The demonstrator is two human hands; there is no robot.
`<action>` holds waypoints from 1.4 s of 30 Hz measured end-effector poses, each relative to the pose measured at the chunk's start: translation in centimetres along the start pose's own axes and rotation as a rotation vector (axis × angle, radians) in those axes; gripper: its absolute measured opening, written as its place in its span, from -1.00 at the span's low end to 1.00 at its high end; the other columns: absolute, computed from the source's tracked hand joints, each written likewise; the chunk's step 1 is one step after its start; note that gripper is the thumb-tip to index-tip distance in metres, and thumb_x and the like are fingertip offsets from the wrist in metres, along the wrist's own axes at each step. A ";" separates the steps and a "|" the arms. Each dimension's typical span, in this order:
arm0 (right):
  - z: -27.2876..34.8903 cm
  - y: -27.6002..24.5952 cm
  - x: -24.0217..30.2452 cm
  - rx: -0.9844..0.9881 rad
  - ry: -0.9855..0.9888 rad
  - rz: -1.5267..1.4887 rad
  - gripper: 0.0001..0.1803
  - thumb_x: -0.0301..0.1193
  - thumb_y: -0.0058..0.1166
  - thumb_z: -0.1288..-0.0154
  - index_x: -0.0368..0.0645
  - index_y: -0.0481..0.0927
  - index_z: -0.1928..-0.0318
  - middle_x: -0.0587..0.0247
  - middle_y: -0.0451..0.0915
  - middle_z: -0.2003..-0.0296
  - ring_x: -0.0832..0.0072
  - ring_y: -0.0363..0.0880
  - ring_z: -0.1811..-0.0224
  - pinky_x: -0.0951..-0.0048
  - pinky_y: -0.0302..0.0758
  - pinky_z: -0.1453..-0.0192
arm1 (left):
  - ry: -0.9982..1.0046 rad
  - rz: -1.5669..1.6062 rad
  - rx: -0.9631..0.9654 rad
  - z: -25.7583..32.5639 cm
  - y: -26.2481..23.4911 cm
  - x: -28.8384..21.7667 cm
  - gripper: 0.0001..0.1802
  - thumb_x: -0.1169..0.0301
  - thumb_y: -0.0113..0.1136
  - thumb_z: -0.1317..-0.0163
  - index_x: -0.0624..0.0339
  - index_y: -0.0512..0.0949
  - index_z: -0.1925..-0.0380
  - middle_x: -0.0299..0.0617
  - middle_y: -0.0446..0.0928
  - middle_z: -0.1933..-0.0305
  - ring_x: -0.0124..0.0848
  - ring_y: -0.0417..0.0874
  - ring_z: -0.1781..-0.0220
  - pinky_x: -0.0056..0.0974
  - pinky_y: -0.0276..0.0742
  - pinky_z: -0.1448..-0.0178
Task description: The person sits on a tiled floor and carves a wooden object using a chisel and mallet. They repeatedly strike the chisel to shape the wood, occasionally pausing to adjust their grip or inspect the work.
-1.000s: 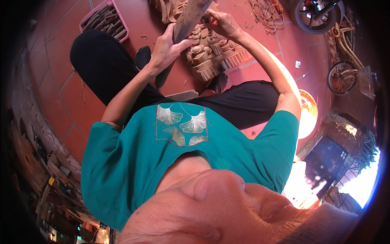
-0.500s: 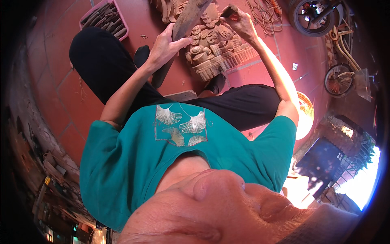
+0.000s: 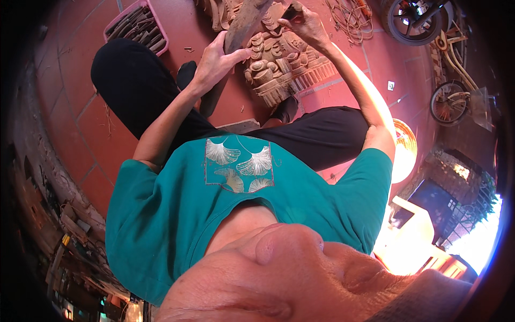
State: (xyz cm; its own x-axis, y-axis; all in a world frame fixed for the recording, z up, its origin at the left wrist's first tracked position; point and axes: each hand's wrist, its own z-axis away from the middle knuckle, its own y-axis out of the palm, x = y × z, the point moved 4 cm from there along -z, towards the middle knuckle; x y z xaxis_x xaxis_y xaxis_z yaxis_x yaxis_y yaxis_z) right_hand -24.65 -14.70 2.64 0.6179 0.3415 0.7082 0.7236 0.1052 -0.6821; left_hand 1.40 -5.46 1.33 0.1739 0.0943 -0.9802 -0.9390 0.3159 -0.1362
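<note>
The left hand [image 3: 212, 65] has its grip closed on a long, rough piece of wood [image 3: 242, 27], the thumb stretched out across it and the fingers along its left edge. The wood slants up and to the right; its lower end is beside the person's black trousers [image 3: 137, 88], and its upper end meets the top edge of the view. The right hand [image 3: 309, 28] is raised near the upper part of the wood, its grip pinching a small dark piece [image 3: 291, 13] between thumb and fingers; what that piece is cannot be told.

Below both hands a carved wooden block [image 3: 274, 61], covered in curls and ridges, lies on the red tile floor [image 3: 88, 147]. The long wood passes in front of its left part; whether the two touch is unclear.

To the left, beyond the bent knee, a pink basket [image 3: 167, 42] holds many thin, dark sticks or tools. To the right of the right hand lies a tangled orange cord [image 3: 354, 24], with a black motorbike wheel [image 3: 396, 29] just beyond and a smaller spoked wheel [image 3: 449, 102] lower down. The person wears a green shirt [image 3: 306, 198] with a leaf-patterned pocket [image 3: 240, 166].
</note>
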 end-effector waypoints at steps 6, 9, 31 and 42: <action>-0.7 1.9 1.1 0.015 -0.037 0.010 -0.69 -0.35 0.42 -0.25 -0.19 0.53 0.19 0.13 0.68 0.46 0.39 0.71 0.41 0.32 0.62 0.27 | 0.002 -0.011 -0.005 -0.1 -0.1 0.0 -0.32 0.09 0.43 -0.21 0.36 0.45 -0.16 -0.19 0.61 0.35 -0.48 0.57 0.51 -0.31 0.54 0.41; -1.0 2.3 0.9 0.034 -0.099 -0.008 -0.72 -0.37 0.39 -0.26 -0.19 0.53 0.19 0.16 0.68 0.45 0.40 0.70 0.43 0.33 0.61 0.29 | -0.003 -0.011 -0.003 -0.1 -0.1 0.0 -0.31 0.09 0.42 -0.21 0.36 0.45 -0.15 -0.19 0.60 0.36 -0.48 0.57 0.51 -0.30 0.54 0.41; -3.4 6.3 -0.7 0.231 -0.369 0.262 -0.61 -0.27 0.34 -0.18 -0.19 0.58 0.04 0.07 0.65 0.45 0.08 0.68 0.35 0.13 0.57 0.25 | 0.051 0.006 -0.127 0.3 -0.7 -0.5 -0.47 0.17 0.41 -0.23 0.31 0.46 -0.01 -0.17 0.60 0.41 -0.46 0.56 0.57 -0.29 0.51 0.45; -3.1 5.1 1.2 0.146 -0.486 0.272 -0.70 -0.37 0.36 -0.17 -0.16 0.60 0.11 0.09 0.64 0.38 0.11 0.68 0.29 0.14 0.58 0.22 | 0.020 0.014 -0.121 0.6 -0.4 -0.6 -0.51 0.16 0.39 -0.27 0.24 0.48 -0.03 -0.29 0.54 0.43 -0.55 0.54 0.53 -0.36 0.49 0.44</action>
State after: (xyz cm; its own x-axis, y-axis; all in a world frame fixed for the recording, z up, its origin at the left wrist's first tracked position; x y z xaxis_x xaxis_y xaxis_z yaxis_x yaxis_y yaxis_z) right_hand -19.22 -16.61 0.58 0.5386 0.7609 0.3619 0.4871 0.0693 -0.8706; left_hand 1.88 -5.06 2.07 0.1559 0.0789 -0.9846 -0.9705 0.1981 -0.1378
